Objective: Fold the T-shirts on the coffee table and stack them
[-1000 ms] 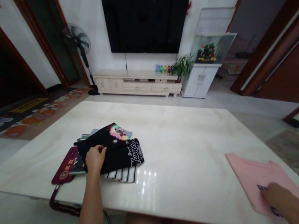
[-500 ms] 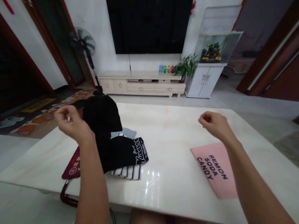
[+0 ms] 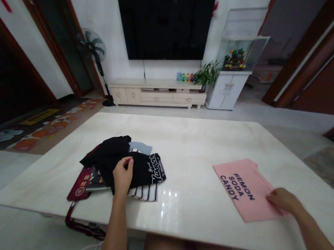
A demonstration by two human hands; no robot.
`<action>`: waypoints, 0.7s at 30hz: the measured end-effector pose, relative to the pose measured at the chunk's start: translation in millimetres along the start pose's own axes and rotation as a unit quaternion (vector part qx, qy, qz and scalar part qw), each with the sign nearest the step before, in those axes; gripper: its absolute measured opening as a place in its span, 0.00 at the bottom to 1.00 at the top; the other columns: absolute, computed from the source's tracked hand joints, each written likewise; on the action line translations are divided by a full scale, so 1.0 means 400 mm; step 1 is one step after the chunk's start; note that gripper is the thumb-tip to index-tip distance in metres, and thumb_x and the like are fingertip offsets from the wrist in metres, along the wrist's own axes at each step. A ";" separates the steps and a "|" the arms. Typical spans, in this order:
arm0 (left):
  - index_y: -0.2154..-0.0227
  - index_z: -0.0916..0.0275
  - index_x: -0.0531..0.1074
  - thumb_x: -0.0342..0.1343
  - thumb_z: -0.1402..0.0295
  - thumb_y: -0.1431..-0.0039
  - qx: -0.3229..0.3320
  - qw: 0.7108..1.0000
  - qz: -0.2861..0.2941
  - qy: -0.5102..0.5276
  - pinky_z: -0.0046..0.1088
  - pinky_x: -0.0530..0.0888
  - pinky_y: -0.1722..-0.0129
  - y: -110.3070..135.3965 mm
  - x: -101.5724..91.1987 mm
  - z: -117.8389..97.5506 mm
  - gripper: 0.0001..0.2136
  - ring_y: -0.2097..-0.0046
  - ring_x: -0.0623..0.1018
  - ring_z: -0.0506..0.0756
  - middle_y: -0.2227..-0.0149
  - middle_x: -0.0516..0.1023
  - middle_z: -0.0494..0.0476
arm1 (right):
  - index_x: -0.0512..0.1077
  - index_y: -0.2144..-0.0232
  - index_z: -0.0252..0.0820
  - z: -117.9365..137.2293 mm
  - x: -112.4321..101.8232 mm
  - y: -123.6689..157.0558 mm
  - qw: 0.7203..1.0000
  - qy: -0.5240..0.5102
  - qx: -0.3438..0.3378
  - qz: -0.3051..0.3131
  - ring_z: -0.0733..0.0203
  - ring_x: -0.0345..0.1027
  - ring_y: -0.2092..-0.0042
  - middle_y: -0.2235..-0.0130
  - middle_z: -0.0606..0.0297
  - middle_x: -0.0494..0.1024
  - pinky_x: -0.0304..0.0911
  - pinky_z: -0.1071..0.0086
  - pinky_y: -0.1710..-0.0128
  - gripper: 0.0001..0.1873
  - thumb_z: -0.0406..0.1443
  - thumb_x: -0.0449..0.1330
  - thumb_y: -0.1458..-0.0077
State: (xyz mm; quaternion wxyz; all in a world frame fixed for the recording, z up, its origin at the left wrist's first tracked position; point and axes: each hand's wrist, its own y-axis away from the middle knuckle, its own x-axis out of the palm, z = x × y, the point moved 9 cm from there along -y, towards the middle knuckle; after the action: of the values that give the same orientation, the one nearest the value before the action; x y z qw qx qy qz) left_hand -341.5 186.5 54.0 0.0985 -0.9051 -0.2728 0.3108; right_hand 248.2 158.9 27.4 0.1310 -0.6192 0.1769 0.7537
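Note:
My left hand (image 3: 123, 173) is over the pile of dark clothes, its fingers loosely curled with a gap between thumb and forefinger; no cloth shows between them. Beneath it lies a folded black garment with white lettering (image 3: 145, 169). Behind and left of that is a rumpled black garment (image 3: 108, 149). Black-and-white striped cloth (image 3: 144, 193) and light blue-grey cloth (image 3: 140, 147) stick out of the pile. On the right, my right hand (image 3: 283, 200) grips the right edge of a folded pink shirt (image 3: 241, 191) printed "REMON SODA CANDY".
A dark red bag (image 3: 80, 186) lies at the pile's left, its strap (image 3: 75, 220) hanging over the table edge. The glossy white table (image 3: 185, 147) reflects light. Beyond it stand a low TV cabinet (image 3: 162, 94), a fan (image 3: 96, 50) and a fish tank (image 3: 234, 55).
The raised black garment has dropped onto the pile. My left hand has moved down and right over the clothes. My right hand has come down and taken hold of the pink shirt's edge.

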 end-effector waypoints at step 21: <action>0.57 0.61 0.64 0.42 0.64 0.44 -0.180 0.964 -0.194 -0.018 0.36 0.71 0.59 0.227 -0.154 0.248 0.14 0.59 0.73 0.58 0.61 0.69 0.62 | 0.66 0.69 0.41 0.942 -0.170 0.168 0.779 -0.487 -0.389 0.070 0.64 0.69 0.67 0.67 0.66 0.71 0.65 0.67 0.66 0.08 0.39 0.56 0.51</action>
State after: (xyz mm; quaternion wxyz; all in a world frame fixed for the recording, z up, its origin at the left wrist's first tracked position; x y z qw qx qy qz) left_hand -404.0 77.7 -24.4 -0.0128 -0.8320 -0.4962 0.2478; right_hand -100.6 261.3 165.4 -0.1059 -0.1535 -0.1759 0.9666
